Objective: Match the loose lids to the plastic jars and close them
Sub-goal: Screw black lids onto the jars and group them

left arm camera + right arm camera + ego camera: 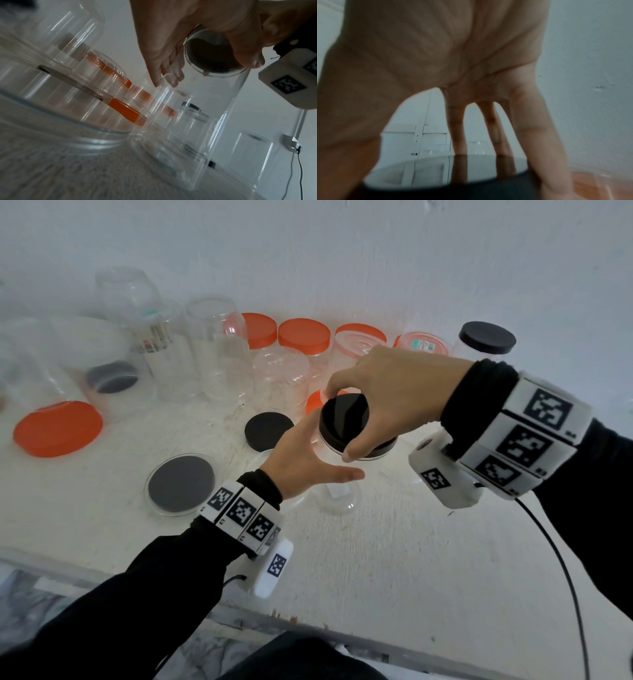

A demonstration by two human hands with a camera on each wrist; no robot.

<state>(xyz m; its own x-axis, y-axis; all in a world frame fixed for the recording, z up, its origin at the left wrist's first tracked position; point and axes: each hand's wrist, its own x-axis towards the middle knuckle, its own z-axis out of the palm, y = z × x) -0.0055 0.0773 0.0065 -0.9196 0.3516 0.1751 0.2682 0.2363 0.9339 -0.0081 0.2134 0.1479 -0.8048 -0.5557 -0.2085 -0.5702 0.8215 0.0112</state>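
Left of jar (329, 454), loose black lid (269, 430)

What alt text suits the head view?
The right hand grips a black lid on a clear jar held by the left hand. A loose black lid and an orange lid lie nearby on the white table.

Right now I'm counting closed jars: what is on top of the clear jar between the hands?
A black lid sits on the clear jar, gripped by the right hand; its fingers hide whether it is seated fully.
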